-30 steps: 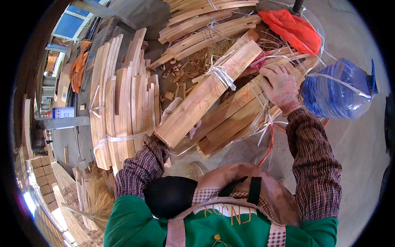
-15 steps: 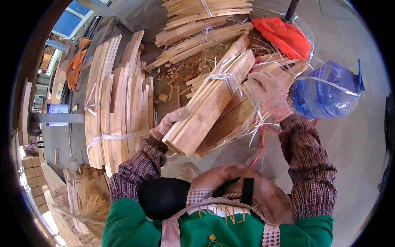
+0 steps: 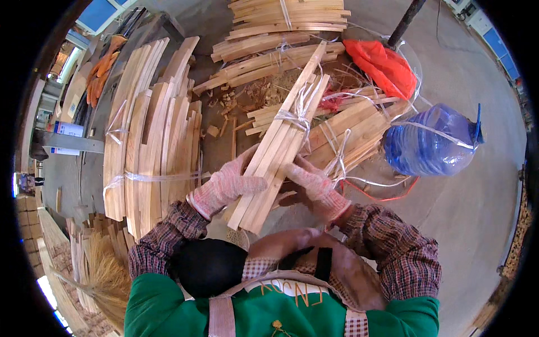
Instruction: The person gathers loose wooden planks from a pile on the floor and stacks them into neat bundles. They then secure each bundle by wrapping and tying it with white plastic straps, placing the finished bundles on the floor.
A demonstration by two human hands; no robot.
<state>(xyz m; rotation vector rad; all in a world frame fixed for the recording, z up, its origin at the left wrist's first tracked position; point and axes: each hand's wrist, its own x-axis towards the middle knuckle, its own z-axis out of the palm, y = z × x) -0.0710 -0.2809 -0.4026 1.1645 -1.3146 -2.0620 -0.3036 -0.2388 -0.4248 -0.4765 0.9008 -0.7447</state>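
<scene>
A tied bundle of wooden strips (image 3: pixel 270 164) slants up and away in front of me, bound near its far half with white plastic string (image 3: pixel 297 116). My left hand (image 3: pixel 227 184), in a pale knitted glove, grips its near left side, the thumb lying across the top. On the opposite side, my gloved right hand (image 3: pixel 316 188) is closed against the bundle's right edge, its fingers partly hidden. Another tied bundle of wood (image 3: pixel 351 137) lies behind and to the right, with loose white string ends (image 3: pixel 338 158) beside my right hand.
Tall bundles of slats (image 3: pixel 151 135) stand at left, and more stacked bundles (image 3: pixel 289 22) lie at the far side. A blue plastic jug (image 3: pixel 429 140) and an orange-red bag (image 3: pixel 382 67) sit at right. Wood scraps (image 3: pixel 227 104) litter the floor. A straw broom (image 3: pixel 101 269) is at lower left.
My right hand has come from the bundle on the right to the near right side of the held bundle. That bundle has rolled and turned slightly, and my left thumb now lies over it.
</scene>
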